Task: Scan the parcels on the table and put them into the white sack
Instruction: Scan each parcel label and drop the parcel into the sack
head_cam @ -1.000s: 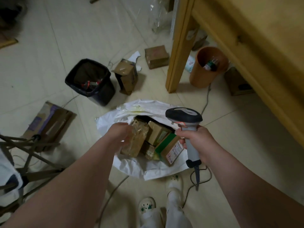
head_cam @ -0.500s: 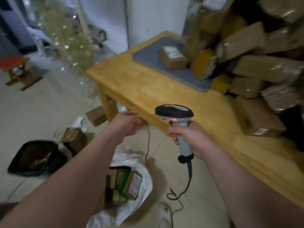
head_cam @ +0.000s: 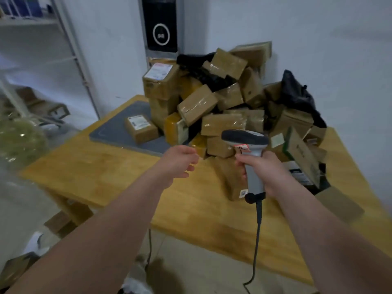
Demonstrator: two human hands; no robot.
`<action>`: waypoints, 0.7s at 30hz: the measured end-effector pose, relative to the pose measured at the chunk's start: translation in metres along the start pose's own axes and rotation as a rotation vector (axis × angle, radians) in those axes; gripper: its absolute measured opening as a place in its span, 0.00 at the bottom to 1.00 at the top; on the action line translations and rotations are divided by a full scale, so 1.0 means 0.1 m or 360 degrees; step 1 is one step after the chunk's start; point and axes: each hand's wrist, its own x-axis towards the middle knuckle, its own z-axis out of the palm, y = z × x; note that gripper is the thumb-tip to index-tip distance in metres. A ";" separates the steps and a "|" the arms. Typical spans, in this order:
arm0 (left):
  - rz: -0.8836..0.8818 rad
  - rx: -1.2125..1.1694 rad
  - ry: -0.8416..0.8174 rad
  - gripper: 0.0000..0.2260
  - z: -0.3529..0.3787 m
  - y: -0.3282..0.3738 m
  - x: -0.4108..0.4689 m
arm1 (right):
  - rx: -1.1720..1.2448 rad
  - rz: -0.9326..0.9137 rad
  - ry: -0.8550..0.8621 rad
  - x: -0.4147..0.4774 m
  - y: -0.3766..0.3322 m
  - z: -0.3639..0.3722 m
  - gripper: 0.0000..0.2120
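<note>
A heap of brown cardboard parcels (head_cam: 222, 122) wrapped in tape is piled on the wooden table (head_cam: 110, 168) against the wall. One small labelled parcel (head_cam: 141, 128) lies apart on a grey mat (head_cam: 110, 129). My right hand (head_cam: 269, 172) grips a grey barcode scanner (head_cam: 247, 149) by its handle, its head just in front of the pile. My left hand (head_cam: 179, 161) hovers empty over the table, fingers loosely curled, short of the parcels. Only a scrap of the white sack (head_cam: 135, 286) shows at the bottom edge.
Black plastic bags (head_cam: 297, 96) lie among the parcels. The scanner's cable (head_cam: 257, 236) hangs down past the table's front edge. A metal shelf (head_cam: 42, 60) stands at the left, with boxes (head_cam: 59, 223) on the floor under the table.
The view has swung up from the sack on the floor to the table. My left hand let go of a parcel in the sack and now reaches toward the pile; the scanner came along.
</note>
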 end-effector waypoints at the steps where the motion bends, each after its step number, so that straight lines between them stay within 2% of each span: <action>1: 0.0034 0.0038 0.0011 0.14 0.09 0.09 0.11 | 0.0005 -0.0019 0.0018 0.10 -0.05 -0.10 0.04; 8: 0.0048 0.0119 0.0361 0.17 0.39 0.34 0.75 | 0.0129 -0.0092 -0.0015 0.67 -0.38 -0.49 0.07; 16: -0.0059 0.0201 0.0609 0.28 0.23 0.35 1.28 | 0.0099 -0.0045 -0.0081 1.09 -0.45 -0.51 0.09; 18: -0.0124 -0.0027 0.0598 0.30 0.17 0.37 1.45 | 0.0073 -0.0043 -0.0074 1.16 -0.44 -0.49 0.10; 21: -0.0351 -0.0819 0.0490 0.30 0.07 0.43 1.72 | 0.0080 -0.0015 -0.0065 1.25 -0.42 -0.46 0.10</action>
